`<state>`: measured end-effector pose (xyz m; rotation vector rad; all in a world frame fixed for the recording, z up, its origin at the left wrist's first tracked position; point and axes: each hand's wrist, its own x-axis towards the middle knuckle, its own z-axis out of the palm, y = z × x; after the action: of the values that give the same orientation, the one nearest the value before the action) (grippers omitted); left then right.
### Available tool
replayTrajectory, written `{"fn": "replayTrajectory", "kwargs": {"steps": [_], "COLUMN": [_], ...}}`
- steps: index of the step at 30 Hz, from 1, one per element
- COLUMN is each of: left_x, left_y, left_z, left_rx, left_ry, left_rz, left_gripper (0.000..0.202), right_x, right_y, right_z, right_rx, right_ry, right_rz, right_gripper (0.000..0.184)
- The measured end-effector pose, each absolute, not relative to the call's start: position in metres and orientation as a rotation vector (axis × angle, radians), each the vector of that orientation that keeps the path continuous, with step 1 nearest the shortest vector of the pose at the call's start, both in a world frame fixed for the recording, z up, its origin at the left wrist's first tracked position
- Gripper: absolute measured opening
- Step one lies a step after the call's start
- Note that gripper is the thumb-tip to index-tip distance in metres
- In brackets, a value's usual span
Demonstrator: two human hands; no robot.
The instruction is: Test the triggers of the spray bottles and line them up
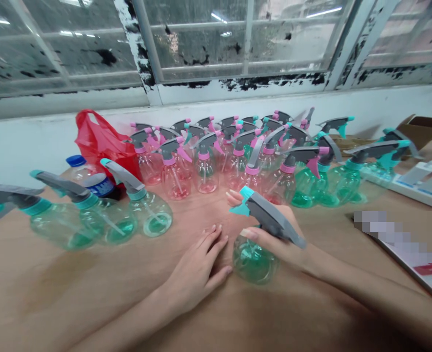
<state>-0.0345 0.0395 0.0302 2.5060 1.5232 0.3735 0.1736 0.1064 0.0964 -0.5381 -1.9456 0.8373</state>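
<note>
My right hand (274,234) is wrapped round the neck of a green spray bottle (254,261), which has a grey sprayer head and a teal nozzle and trigger. The bottle stands close to upright at the middle of the table. Just left of it, my left hand (201,266) lies on the tabletop, fingers stretched out and holding nothing. Three green spray bottles (152,217) with teal collars stand farther left. Beyond my hands is a crowd of pink spray bottles (176,181), with more green spray bottles (344,186) at the right.
A red plastic bag (98,142) and a blue-capped drink bottle (98,183) sit at the back left. At the right are a white power strip (410,183), a cardboard box (426,129) and a flat, partly blurred device (402,254). A window wall (238,93) borders the table's far side.
</note>
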Motion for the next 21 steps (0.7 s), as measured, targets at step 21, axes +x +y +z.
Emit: {"fn": "replayTrajectory", "kwargs": {"steps": [21], "left_x": [-0.051], "left_y": [0.144], "left_z": [0.097], "left_rx": [1.957], "left_ry": [2.374], "left_rz": [1.315], "left_gripper": [0.035], "right_x": [0.21], "right_y": [0.078], "right_z": [0.075], "right_rx": [-0.915], "right_ry": [-1.983], "right_rz": [0.878], "right_gripper": [0.03]}}
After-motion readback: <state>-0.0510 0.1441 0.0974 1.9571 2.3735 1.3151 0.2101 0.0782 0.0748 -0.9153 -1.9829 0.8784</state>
